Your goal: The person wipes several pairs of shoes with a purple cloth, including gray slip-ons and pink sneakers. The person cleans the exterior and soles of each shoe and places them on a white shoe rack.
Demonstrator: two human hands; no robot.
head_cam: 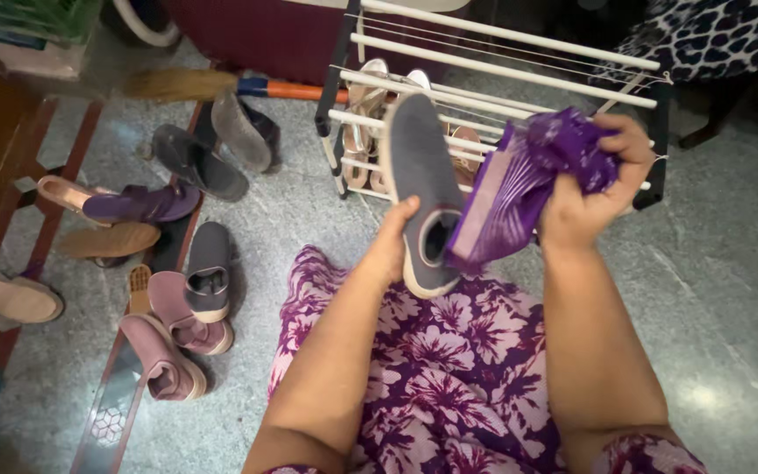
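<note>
Head view, the only one: the left hand (394,241) holds one grey slip-on shoe (420,189) at its heel end, thumb laid up along the near left side of the sole, the other fingers hidden behind it, so closed on the shoe. The shoe's long axis runs from its heel, near and low by the lap, up and away to its toe, which points at the white shoe rack (502,83); the sole faces left, and the opening faces right toward the other hand. The right hand (603,180) is bunched tight around one purple cloth (528,180), fingers curled closed over the wad at the far right, the loose end hanging down and left until it touches the shoe at its opening. So the shoe lies just left of the cloth hand, touching the cloth; the left hand is on the shoe, the right hand only reaches it through the cloth. Counts: one shoe in hand, one cloth, one rack with pale sandals (366,132) on its lower bars, number unclear. On the floor (730,290) to the left: one matching grey shoe (209,270), two mauve shoes (177,338), two dark slippers (217,149), one purple sandal (120,204), further footwear partly cut off. One broom (221,85) lies far left.
</note>
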